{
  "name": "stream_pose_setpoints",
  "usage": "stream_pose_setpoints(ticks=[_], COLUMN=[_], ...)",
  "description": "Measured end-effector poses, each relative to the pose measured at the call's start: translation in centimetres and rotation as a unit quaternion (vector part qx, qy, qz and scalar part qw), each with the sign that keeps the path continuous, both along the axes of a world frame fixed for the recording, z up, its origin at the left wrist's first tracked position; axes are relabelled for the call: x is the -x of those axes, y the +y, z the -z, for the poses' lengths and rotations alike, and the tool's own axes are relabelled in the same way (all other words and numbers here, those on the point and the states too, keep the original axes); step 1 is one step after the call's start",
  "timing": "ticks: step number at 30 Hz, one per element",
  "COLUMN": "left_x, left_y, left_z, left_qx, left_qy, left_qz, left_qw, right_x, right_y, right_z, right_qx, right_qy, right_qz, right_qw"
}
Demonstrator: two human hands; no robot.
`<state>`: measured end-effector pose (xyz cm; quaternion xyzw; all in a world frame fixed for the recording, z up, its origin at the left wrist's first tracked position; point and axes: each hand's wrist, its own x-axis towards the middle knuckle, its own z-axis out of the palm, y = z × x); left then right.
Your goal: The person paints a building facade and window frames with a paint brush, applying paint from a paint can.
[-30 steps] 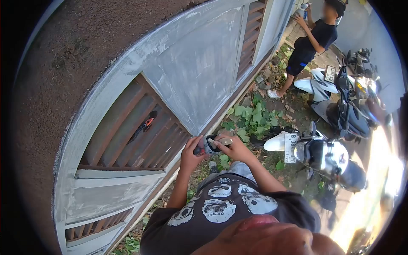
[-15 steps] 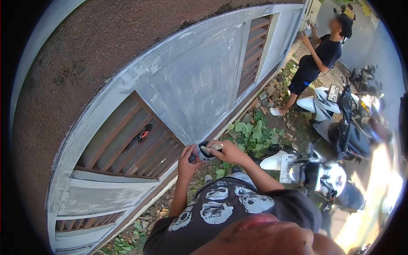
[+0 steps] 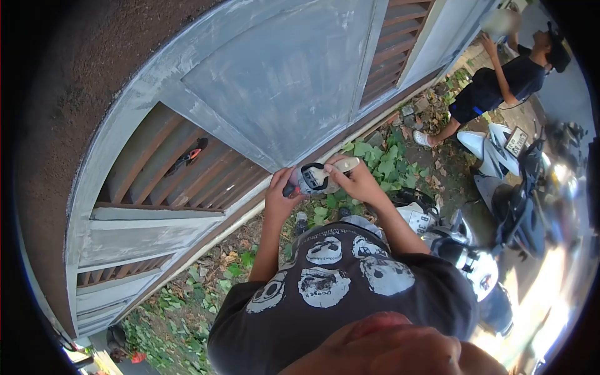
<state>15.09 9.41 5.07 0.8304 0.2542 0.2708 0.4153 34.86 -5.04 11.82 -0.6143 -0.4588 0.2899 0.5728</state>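
Note:
My left hand (image 3: 284, 190) is wrapped around the side of a small clear plastic cup (image 3: 304, 189) with a dark, paint-smeared rim. Grey paint shows inside it. In my right hand (image 3: 357, 182) is a paintbrush (image 3: 345, 164) with a pale handle, gripped over the cup's right edge. Its bristle end points into the cup, partly hidden by the rim and my fingers. Both hands are in front of my chest, close to the lower edge of a panelled wall frame (image 3: 281, 81) with streaky grey-white paint.
Brown slats (image 3: 187, 165) fill openings in the frame, with a black and orange object (image 3: 190, 156) lodged among them. Leafy plants (image 3: 387, 159) cover ground along the wall. Another person (image 3: 509, 78) stands at upper right, near parked motorcycles (image 3: 519, 206).
The view has shifted, showing more ground at lower left. The brush handle now tilts further right and up, and more of the cup's inside shows. Both hands keep their holds.

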Motion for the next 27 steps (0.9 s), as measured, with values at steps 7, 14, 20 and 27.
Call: stream_pose_setpoints(ticks=[7,14,20,27], left_x=[-0.4,0.7,2.2,3.0], left_y=[-1.2,-2.8,-3.8,-4.5], left_z=[-1.0,-0.1,1.0,1.0], left_qx=[-0.028,-0.068,-0.106,-0.116], left_qy=[0.012,0.044,0.061,0.078], left_qz=[-0.091,-0.140,-0.182,-0.198], left_qw=[0.995,0.987,0.976,0.970], right_x=[-2.4,-2.8,-2.0,-2.5], right_y=[-1.3,-1.6,-2.0,-2.4], right_z=[-0.6,0.4,-0.6,-0.4], right_qx=[0.008,0.020,0.007,0.005], right_qy=[0.059,-0.018,-0.047,-0.047], right_qz=[0.053,0.036,0.021,0.028], right_qw=[0.997,0.999,0.999,0.999])
